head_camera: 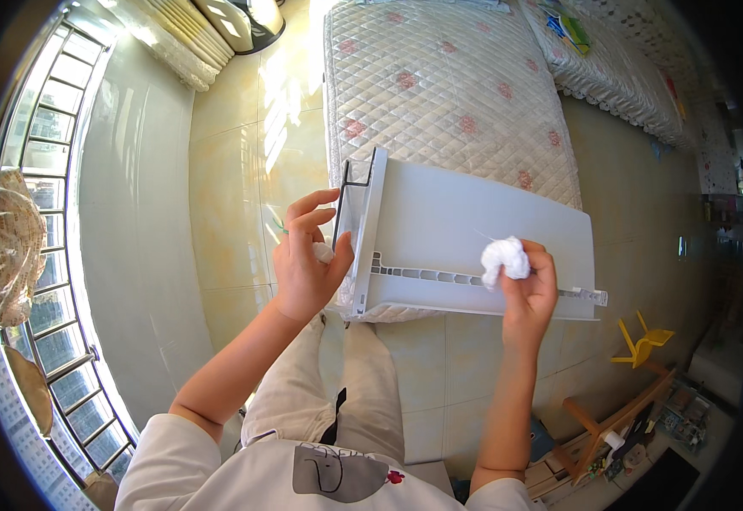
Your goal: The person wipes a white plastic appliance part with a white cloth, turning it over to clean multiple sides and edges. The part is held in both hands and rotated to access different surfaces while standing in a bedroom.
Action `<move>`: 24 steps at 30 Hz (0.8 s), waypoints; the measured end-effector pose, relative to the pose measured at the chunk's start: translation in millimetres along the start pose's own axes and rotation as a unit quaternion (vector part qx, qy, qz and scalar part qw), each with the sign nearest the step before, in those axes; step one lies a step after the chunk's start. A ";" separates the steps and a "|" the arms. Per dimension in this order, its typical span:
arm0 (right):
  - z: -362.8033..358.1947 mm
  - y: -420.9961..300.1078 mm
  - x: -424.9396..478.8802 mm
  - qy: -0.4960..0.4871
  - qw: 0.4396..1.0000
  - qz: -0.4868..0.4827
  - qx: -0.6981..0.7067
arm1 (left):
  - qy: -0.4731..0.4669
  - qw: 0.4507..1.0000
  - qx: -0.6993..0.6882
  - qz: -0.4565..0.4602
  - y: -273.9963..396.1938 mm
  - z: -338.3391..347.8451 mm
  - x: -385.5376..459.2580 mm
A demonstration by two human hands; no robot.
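A white plastic drawer (480, 198) lies on its side across the near end of a quilted mattress (435, 108). A slotted slide rail (429, 274) runs along its upturned side, and the front panel (371, 211) faces left with black trim (344, 211) on it. My left hand (307, 262) is beside that front, fingertips at the black trim. A small white wad (323, 252), seemingly tissue, is tucked in its palm, partly hidden by the fingers. Over the drawer's side, near the rail, my right hand (531, 287) pinches a crumpled white tissue (504, 259).
Barred windows (52, 211) line the left wall, with a curtain (180, 38) farther up. A second bed (607, 83) stands at upper right. On the tiled floor (231, 211) at right are a yellow chair-like object (643, 342) and a wooden frame (620, 421).
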State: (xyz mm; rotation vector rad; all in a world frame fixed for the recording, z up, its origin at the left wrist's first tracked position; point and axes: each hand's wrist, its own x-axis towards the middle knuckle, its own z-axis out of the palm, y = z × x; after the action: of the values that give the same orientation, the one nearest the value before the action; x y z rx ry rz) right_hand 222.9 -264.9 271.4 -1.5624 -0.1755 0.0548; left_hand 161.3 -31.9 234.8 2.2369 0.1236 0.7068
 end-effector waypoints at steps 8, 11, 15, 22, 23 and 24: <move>113.9 10.0 79.4 -0.135 0.928 -0.188 -0.291 | -0.063 0.996 0.041 -0.042 12.2 -1.1 5.0; 129.0 19.5 71.3 -0.215 0.875 -0.257 -0.349 | -0.038 0.998 0.027 -0.041 9.7 3.2 -1.4; 101.6 -13.3 65.9 -0.397 0.889 0.054 -0.224 | -0.014 0.998 0.028 -0.054 5.9 -0.1 -6.9; 105.3 0.8 81.4 -0.173 0.968 -0.050 -0.177 | -0.011 0.999 -0.030 -0.035 5.3 8.4 -4.4; 112.6 2.6 84.1 -0.171 0.955 -0.088 -0.225 | -0.012 0.999 -0.031 -0.036 6.2 8.7 -3.9; 121.6 9.4 83.1 -0.198 0.916 -0.186 -0.296 | -0.012 0.999 -0.026 -0.039 5.2 6.3 -3.7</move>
State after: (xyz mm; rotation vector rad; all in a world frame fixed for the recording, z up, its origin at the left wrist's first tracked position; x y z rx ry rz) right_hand 287.9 -132.3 268.3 -2.0818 -0.8762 0.0181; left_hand 160.8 -40.7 233.3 2.1786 0.1788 0.6344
